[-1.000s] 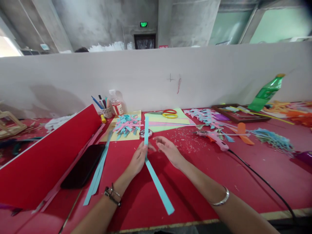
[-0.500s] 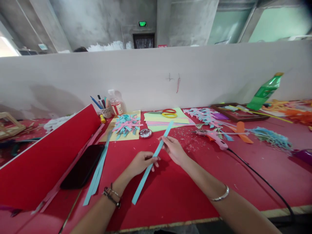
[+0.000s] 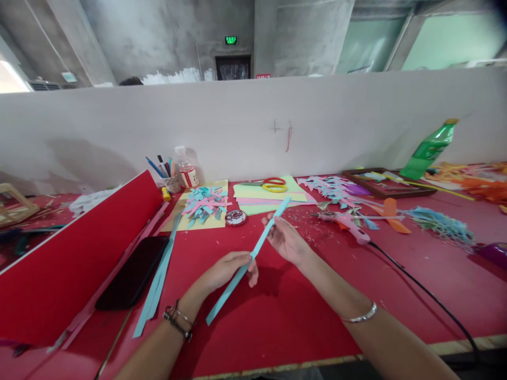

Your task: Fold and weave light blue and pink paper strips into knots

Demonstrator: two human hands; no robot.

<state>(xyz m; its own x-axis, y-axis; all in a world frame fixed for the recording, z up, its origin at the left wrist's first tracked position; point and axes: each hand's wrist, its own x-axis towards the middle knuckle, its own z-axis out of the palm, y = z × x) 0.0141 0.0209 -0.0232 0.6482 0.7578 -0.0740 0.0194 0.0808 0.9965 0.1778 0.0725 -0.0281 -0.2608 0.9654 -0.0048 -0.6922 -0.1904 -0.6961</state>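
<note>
From here, I see left hand (image 3: 232, 268) and right hand (image 3: 289, 241) pinching the strip (image 3: 262, 242), though some fingertips look hidden; I judge it light, easily creased, best gripped flat.

"EXIT" on green-lit sign (image 3: 231, 40) above door (image 3: 233, 68), red sign (image 3: 263, 76) and bottle label (image 3: 190, 177) too small to read

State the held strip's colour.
The strip is light blue, best seen in the head view.
</note>
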